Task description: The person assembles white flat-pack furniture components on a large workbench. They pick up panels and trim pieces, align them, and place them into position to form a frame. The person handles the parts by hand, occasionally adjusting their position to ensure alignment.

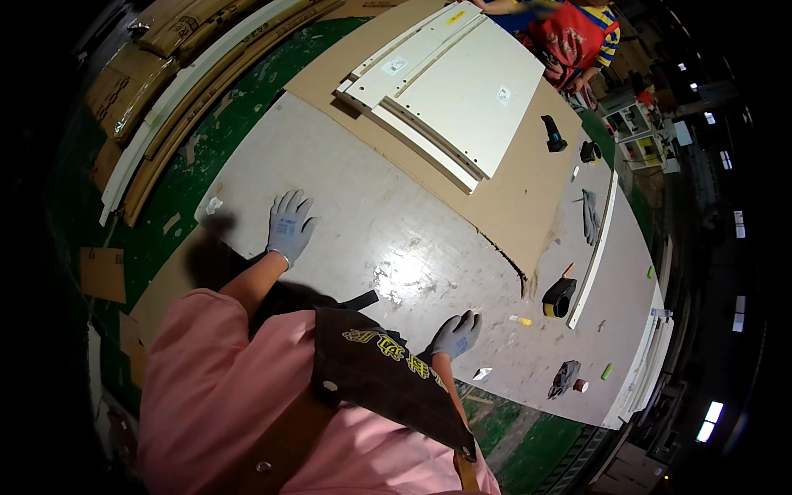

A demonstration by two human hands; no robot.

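My left hand (pixel 290 227), in a grey work glove, rests flat on the bare grey tabletop (pixel 355 206) with its fingers stretched out. Also gloved, my right hand (pixel 459 334) lies near the table's front edge, its fingers extended and nothing in them. Beyond both hands, a brown cardboard sheet (pixel 511 210) covers the far part of the table. Several white panels (pixel 462 91) with drilled edges and small labels are stacked on that sheet, out of reach of either hand. A small yellow object (pixel 521 321) lies to the right of my right hand.
On the right are a black tape roll (pixel 559 298), a long white strip (pixel 596 247), a loose grey glove (pixel 590 216) and a crumpled dark glove (pixel 565 379). A black and blue handheld tool (pixel 553 134) sits on the cardboard. Another person (pixel 569 41) stands at the far end. Long boards (pixel 190 74) lie left.
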